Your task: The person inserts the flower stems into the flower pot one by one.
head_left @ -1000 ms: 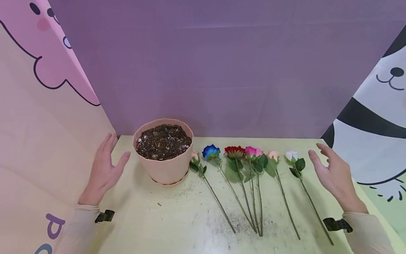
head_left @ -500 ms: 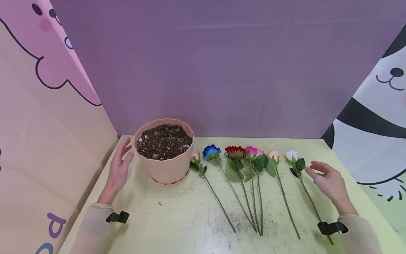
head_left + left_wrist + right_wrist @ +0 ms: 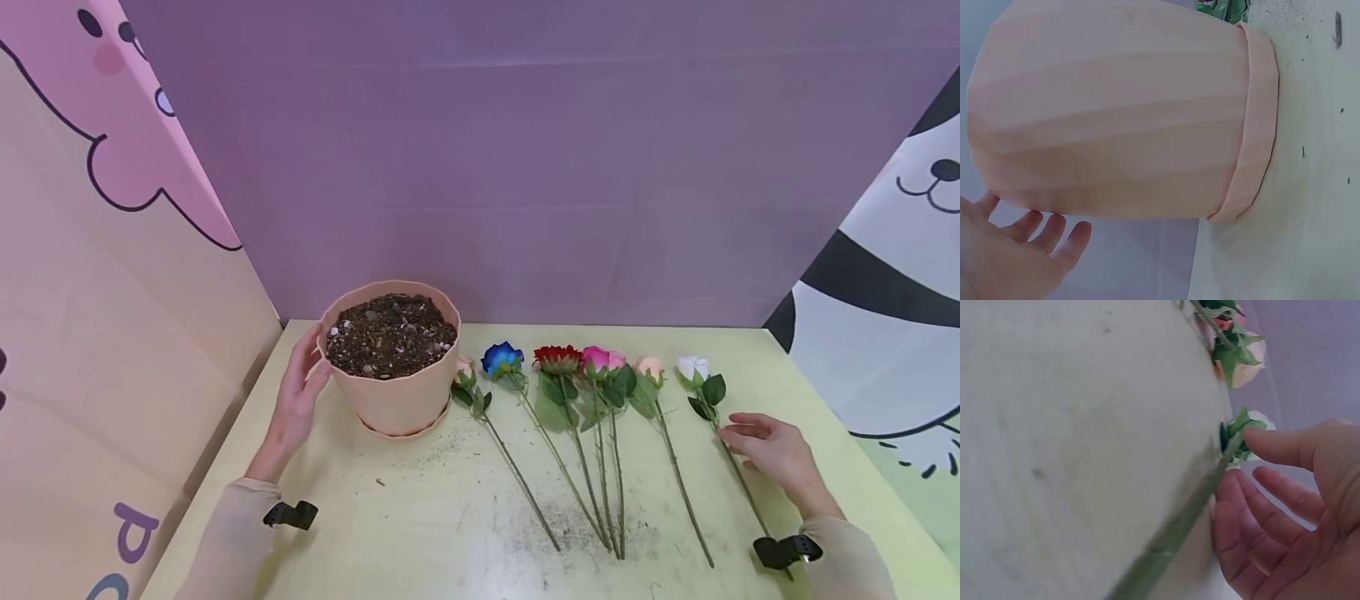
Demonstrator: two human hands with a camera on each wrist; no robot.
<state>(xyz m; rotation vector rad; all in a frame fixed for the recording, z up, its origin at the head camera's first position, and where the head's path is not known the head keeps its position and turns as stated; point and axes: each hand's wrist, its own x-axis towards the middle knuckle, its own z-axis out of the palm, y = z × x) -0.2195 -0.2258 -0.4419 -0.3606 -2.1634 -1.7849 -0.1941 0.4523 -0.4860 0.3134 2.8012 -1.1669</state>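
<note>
A pink flowerpot (image 3: 397,400) full of dark soil (image 3: 390,335) stands on a saucer at the table's back left. My left hand (image 3: 296,408) is at the pot's left side, its fingertips at the wall near the rim; in the left wrist view the hand (image 3: 1016,256) has its fingers spread and only slightly bent. At the right lies a white rose (image 3: 693,367) with green leaves and a long stem (image 3: 1179,525). My right hand (image 3: 776,454) is beside that stem, and in the right wrist view a gap shows between thumb (image 3: 1279,447) and fingers.
Several artificial flowers lie between pot and white rose: a peach rose (image 3: 651,369), pink roses (image 3: 597,359), a red flower (image 3: 558,359) and a blue rose (image 3: 502,359). Another pale rose (image 3: 464,372) lies against the pot. Soil crumbs dot the table (image 3: 405,525). A purple backdrop (image 3: 525,167) rises behind.
My left hand has moved right, up to the pot's side. My right hand has come down and leftward to the white rose's stem. Pot and flowers have stayed in place.
</note>
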